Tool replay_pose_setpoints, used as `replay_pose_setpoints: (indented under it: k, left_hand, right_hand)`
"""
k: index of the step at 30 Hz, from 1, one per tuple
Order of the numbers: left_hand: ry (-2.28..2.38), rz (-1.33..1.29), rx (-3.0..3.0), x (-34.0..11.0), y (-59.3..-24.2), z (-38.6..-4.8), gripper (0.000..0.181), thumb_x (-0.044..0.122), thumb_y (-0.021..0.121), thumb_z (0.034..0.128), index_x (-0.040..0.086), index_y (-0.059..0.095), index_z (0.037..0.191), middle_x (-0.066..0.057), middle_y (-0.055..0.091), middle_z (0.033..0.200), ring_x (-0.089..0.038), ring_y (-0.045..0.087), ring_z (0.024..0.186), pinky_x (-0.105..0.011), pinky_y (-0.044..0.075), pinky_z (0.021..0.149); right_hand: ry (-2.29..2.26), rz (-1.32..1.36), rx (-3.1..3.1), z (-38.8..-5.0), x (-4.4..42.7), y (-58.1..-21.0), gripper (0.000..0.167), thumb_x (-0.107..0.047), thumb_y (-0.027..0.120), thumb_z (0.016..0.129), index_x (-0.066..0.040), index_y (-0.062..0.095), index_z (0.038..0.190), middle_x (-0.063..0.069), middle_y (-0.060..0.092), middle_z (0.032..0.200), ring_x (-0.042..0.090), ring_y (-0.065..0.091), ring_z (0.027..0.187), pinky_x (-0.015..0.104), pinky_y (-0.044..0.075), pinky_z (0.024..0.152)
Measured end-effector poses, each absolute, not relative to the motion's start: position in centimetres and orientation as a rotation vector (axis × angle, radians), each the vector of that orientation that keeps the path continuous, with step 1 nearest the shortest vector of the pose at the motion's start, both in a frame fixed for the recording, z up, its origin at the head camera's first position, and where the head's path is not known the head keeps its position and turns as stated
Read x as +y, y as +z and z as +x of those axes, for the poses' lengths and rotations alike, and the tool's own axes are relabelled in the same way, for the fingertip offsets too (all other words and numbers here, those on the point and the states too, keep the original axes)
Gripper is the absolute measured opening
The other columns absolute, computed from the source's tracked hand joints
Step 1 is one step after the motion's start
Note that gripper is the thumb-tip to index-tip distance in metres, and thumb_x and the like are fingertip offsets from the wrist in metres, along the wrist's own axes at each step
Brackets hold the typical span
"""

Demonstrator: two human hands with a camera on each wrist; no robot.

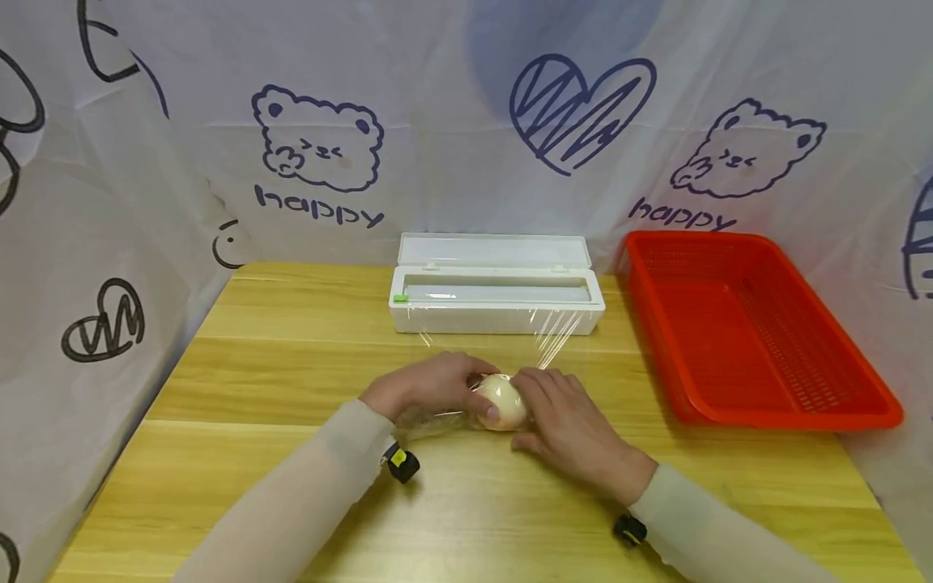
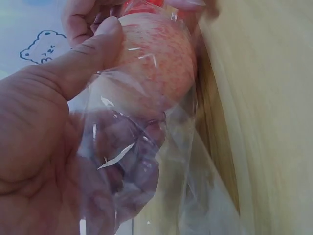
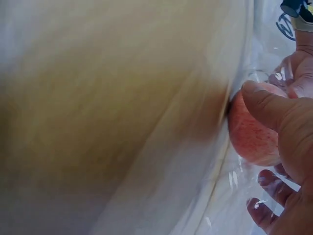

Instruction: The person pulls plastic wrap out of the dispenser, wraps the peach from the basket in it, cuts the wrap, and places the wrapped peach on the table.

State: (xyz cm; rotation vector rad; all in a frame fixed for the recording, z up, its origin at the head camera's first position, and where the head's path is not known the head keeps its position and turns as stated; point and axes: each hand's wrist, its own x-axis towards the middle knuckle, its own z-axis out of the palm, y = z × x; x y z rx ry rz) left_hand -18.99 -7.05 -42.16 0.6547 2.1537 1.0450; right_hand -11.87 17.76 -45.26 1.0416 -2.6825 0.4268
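A round, pale fruit lies under clear film on the table; the wrist views show it as a red-streaked apple. My left hand grips its left side, the thumb on the wrapped surface and the fingers partly behind film. At its right side is my right hand, fingers bent loosely against the wrap and thumb apart from them. Film stretches from the fruit back to a white dispenser box, whose lid is up; loose film bunches by my left hand.
An empty red plastic basket stands at the right of the wooden table. A white cloth with drawn bears and hearts hangs behind and at the sides. A green tab sits on the box's left front edge.
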Motion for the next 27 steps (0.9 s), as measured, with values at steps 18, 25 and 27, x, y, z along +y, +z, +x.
replay_pose_setpoints:
  k: [18,25,27]
  left_hand:
    - [0.795,0.727,2.367,-8.6,-41.8,-19.8,0.034,0.045,0.079,0.0932,0.015,0.08,0.108,0.004,0.076,0.098,-0.01,0.061,0.081,-0.03,0.054,0.078]
    - [0.833,0.71,2.239,-11.8,-41.6,-20.1,0.026,0.034,0.073,0.0993,0.013,0.08,0.113,0.001,0.076,0.105,-0.011,0.063,0.084,-0.031,0.056,0.078]
    - [0.863,0.667,2.227,-13.1,-41.6,-20.2,0.025,0.032,0.071,0.1003,0.013,0.079,0.114,0.001,0.075,0.103,-0.012,0.063,0.084,-0.032,0.055,0.078]
  right_hand:
    - [0.466,1.024,-2.737,-14.6,17.1,-45.1,0.07,-0.038,0.091,0.08,-0.008,0.057,0.133,0.009,0.063,0.128,0.031,0.059,0.115,0.047,0.049,0.097]
    - [0.456,1.02,-2.84,-15.4,17.6,-44.2,0.073,-0.04,0.091,0.08,-0.009,0.058,0.136,0.009,0.065,0.132,0.031,0.059,0.119,0.049,0.049,0.1]
    - [0.457,1.03,-2.852,-15.6,17.6,-44.1,0.074,-0.04,0.091,0.08,-0.008,0.058,0.137,0.01,0.065,0.133,0.031,0.058,0.119,0.049,0.049,0.099]
